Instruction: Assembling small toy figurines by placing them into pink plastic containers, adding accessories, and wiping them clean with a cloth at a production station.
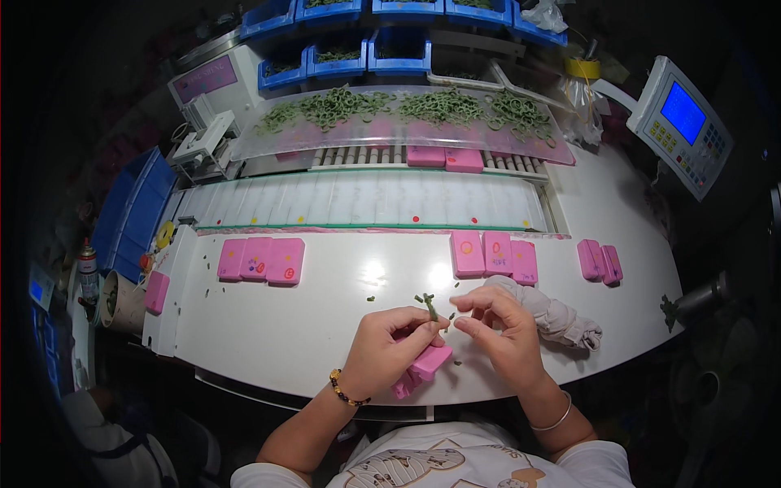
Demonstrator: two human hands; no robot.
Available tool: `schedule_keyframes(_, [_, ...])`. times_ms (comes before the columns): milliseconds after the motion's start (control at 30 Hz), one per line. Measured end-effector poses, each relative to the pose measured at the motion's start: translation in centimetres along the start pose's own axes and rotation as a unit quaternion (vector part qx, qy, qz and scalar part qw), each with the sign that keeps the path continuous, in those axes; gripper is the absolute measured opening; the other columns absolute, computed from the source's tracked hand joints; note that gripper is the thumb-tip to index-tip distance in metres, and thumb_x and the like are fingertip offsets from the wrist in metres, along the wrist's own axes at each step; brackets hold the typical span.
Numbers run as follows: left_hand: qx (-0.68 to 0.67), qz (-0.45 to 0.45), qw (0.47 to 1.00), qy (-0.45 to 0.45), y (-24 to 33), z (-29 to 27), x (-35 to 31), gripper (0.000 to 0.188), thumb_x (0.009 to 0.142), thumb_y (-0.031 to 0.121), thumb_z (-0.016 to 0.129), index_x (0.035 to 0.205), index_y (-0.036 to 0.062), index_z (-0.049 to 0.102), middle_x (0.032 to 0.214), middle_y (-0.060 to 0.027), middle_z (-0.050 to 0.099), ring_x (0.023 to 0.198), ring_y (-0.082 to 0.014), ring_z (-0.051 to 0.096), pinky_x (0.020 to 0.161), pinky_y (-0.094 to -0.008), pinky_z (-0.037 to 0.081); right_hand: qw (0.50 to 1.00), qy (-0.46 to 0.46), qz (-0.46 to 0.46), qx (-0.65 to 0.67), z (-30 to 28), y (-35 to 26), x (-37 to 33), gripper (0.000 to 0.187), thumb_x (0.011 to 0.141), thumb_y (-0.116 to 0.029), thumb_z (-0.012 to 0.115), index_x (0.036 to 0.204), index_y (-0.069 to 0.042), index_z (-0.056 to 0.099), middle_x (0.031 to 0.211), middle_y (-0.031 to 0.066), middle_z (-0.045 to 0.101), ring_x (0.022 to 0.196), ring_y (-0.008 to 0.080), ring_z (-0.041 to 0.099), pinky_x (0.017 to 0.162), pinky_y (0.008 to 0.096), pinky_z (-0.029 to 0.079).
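Near the front edge of the white table, my left hand [394, 346] is closed with a small green piece [431, 306] rising between thumb and fingers. Below that thumb a pink block [431, 363], which looks like a rubber mould, is partly covered by the same hand. Just to the right, my right hand [498, 327] has its thumb and forefinger apart, their tips pointing at the green piece without touching it. I see nothing plainly held there. Several green crumbs lie around both hands.
Behind my hands stand pink blocks in two groups [262, 260] [496, 256]. A rolled cloth [557, 317] lies beside my right hand. Farther back, a clear tray [244, 146] bears green ring-like pieces, below blue bins [399, 67]. A control panel [683, 122] stands at right.
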State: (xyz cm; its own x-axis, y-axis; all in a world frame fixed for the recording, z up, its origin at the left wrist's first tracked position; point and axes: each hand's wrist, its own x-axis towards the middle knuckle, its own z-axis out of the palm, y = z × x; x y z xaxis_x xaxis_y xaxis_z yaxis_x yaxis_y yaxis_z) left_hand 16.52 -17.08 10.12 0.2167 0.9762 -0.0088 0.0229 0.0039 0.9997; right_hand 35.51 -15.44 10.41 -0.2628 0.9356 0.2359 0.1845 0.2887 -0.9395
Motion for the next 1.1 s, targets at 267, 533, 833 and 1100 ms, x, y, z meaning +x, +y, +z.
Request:
schedule_keyframes(267, [-0.066, -0.113, 0.990, -0.060, 0.8, -0.6, 0.8, 0.018, 0.090, 0.012, 0.064, 0.096, -0.0040, 0.070, 0.080, -0.0086, 0.070, 0.073, -0.0098, 0.066, 0.065, -0.0214, 0.051, 0.984, -0.021, 0.102, 0.145, -0.1, -0.6, 0.3, 0.027, 0.095, -0.009, 0.057, 0.120, -0.001, 0.063, 0.104, 0.0076, 0.066, 0.085, 0.0088, 0.059, 0.071, 0.0207, 0.046])
schedule_keyframes(533, [-0.076, -0.143, 0.979, -0.125, 0.0, -0.5, 1.4, 0.019, 0.089, 0.014, 0.067, 0.096, -0.0033, 0.070, 0.080, -0.0068, 0.069, 0.072, -0.0081, 0.064, 0.065, -0.0208, 0.050, 0.950, -0.071, 0.162, 0.258, -0.1, -0.6, 0.5, 0.026, 0.094, -0.007, 0.059, 0.118, 0.001, 0.063, 0.099, 0.0049, 0.068, 0.091, 0.0085, 0.061, 0.081, 0.0215, 0.048])
schedule_keyframes(833, [0.097, -0.310, 0.892, -0.313, 5.6, -1.4, 6.7, 0.021, 0.087, 0.019, 0.066, 0.094, 0.0000, 0.071, 0.077, -0.0064, 0.068, 0.062, -0.0095, 0.065, 0.039, -0.0250, 0.049, 0.968, -0.032, 0.130, 0.211, -2.0, 0.3, -0.3, 0.035, 0.089, -0.003, 0.064, 0.123, 0.001, 0.059, 0.114, 0.0088, 0.063, 0.097, 0.0116, 0.060, 0.081, 0.0232, 0.050])
schedule_keyframes(1100, [-0.064, -0.064, 0.996, -0.017, 11.2, -5.9, 22.3, 0.038, 0.087, 0.039, 0.065, 0.092, 0.0010, 0.069, 0.084, -0.0100, 0.065, 0.066, -0.0180, 0.062, 0.041, -0.0305, 0.053, 0.994, 0.042, 0.028, 0.098, -3.2, 0.0, -0.9, 0.042, 0.084, -0.001, 0.068, 0.125, -0.004, 0.059, 0.122, 0.0071, 0.058, 0.100, 0.0124, 0.058, 0.073, 0.0207, 0.047])
